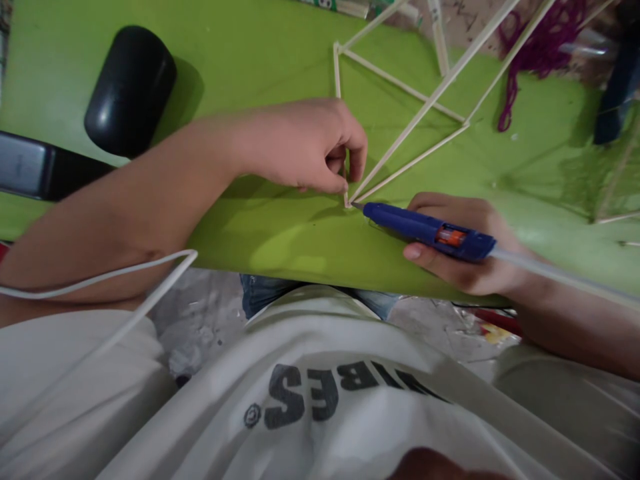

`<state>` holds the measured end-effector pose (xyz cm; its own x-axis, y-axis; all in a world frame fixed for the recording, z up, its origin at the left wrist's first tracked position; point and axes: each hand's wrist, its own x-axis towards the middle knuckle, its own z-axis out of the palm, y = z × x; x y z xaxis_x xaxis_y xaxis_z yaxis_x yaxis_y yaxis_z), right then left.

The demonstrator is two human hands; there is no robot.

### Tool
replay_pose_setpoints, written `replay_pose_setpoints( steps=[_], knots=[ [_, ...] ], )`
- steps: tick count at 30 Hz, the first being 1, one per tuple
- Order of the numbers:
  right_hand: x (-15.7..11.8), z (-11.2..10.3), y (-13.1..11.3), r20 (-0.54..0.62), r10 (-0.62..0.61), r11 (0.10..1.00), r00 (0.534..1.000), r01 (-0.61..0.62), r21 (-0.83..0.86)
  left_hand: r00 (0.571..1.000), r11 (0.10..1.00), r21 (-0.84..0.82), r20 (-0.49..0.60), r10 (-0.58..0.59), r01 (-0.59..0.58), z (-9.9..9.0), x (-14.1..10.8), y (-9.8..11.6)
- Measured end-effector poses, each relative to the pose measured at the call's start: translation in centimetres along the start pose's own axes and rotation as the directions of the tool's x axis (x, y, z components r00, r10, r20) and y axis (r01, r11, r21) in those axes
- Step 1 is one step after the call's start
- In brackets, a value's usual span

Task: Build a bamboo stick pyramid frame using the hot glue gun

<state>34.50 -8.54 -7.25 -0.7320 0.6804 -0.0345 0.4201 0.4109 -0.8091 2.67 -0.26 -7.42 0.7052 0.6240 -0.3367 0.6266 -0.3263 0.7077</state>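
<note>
My left hand (320,143) pinches a short, thin wooden stick near the lower corner of a frame of thin wooden sticks (425,109). Several sticks meet at that corner, just below my fingertips. In my right hand (470,213) lies a slim blue hot glue gun (405,223), with an orange part showing through a slot in its body. Its metal tip points left and is at the corner joint; whether it touches the wood I cannot tell. A pale translucent rod or cord (550,270) trails from its rear over my right wrist.
On the green table (260,227) a black rounded object (131,90) and a dark flat device (25,163) sit left. Purple yarn (550,43) lies at the upper right, near a dark blue item (617,93). A white cable (150,313) crosses my left forearm.
</note>
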Motion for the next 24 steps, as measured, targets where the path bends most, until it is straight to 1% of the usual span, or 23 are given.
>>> replay_pose_setpoints(
  steps=[3, 5, 9, 11, 14, 15, 16, 18, 21, 23, 24],
  knots=[
    [0.2, 0.0, 0.0, 0.013, -0.048, 0.999, 0.999, 0.049, -0.019, 1.000, 1.000, 0.003, -0.001, -0.002, 0.002, -0.1, -0.1, 0.1],
    [0.2, 0.0, 0.3, 0.012, -0.041, 0.999, 0.999, 0.041, -0.030, 1.000, 1.000, 0.002, 0.002, -0.008, 0.008, -0.1, -0.2, 0.3],
    [-0.1, 0.4, 0.6, -0.016, -0.103, 0.995, 0.995, 0.103, 0.007, 1.000, 1.000, 0.004, 0.007, -0.030, 0.030, -0.1, -0.2, 0.6],
    [-0.5, 0.7, -0.2, -0.057, -0.076, 0.997, 0.995, 0.077, 0.009, 1.000, 1.000, 0.005, 0.004, -0.029, 0.029, -0.1, -0.1, 0.7],
    [-0.9, 1.1, -1.9, -0.138, 0.038, 0.998, 0.990, -0.044, -0.039, 1.000, 1.000, 0.002, 0.004, -0.030, 0.030, -0.1, -0.2, 0.7],
    [-1.0, 1.1, -2.2, -0.155, 0.058, 0.996, 0.986, -0.066, -0.053, 1.000, 1.000, 0.003, 0.004, -0.029, 0.029, -0.1, -0.2, 0.6],
    [-1.0, 1.1, -2.3, -0.163, 0.063, 0.995, 0.985, -0.074, -0.065, 1.000, 1.000, 0.006, 0.002, -0.023, 0.023, -0.1, -0.2, 0.6],
    [-0.9, 1.0, -1.8, -0.150, 0.024, 0.996, 0.988, -0.035, -0.076, 1.000, 1.000, 0.012, -0.005, -0.011, 0.011, -0.1, -0.1, 0.5],
    [-0.7, 0.9, -1.2, -0.073, -0.050, 0.997, 0.996, 0.045, -0.062, 1.000, 1.000, 0.024, -0.012, -0.005, 0.006, -0.1, -0.1, 0.5],
    [-0.8, 0.9, -1.7, -0.088, -0.028, 0.997, 0.996, 0.021, -0.078, 1.000, 1.000, 0.030, -0.010, -0.008, 0.008, -0.1, -0.1, 0.5],
    [-0.9, 1.0, -2.1, -0.127, 0.005, 0.995, 0.992, -0.018, -0.101, 1.000, 0.999, 0.031, -0.010, -0.009, 0.010, -0.1, -0.1, 0.5]
  ],
)
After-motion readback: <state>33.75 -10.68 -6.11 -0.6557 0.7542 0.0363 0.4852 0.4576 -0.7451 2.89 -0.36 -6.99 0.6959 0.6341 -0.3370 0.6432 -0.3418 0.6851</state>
